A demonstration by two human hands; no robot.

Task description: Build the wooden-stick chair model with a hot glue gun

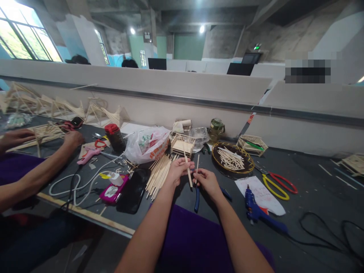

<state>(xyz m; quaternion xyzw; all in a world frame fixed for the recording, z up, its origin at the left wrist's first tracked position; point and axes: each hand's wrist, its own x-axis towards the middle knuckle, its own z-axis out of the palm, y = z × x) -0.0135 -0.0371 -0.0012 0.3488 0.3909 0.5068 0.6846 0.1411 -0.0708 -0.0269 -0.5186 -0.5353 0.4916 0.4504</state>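
Observation:
My left hand (179, 169) pinches a long thin wooden stick (187, 170) that slants up and away from me. Close on its right, my right hand (209, 182) grips a shorter wooden stick (197, 165) upright between thumb and fingers. Blue-handled pliers (196, 201) lie on the table under my right hand, partly hidden by it. A pile of long wooden sticks (159, 176) lies left of my left hand. Just beyond both hands stands a small model made of sticks (182, 145). A round basket (251, 167) of short cut sticks sits to the right.
A blue glue gun (253, 204) rests by a paper sheet (273, 201) at right, near red-and-yellow-handled scissors (280, 185). A black phone (133, 191), magenta power strip (113, 191), plastic bag (148, 144) and red-lidded bottle (114, 138) stand left. Another person's arms (36, 170) work at far left.

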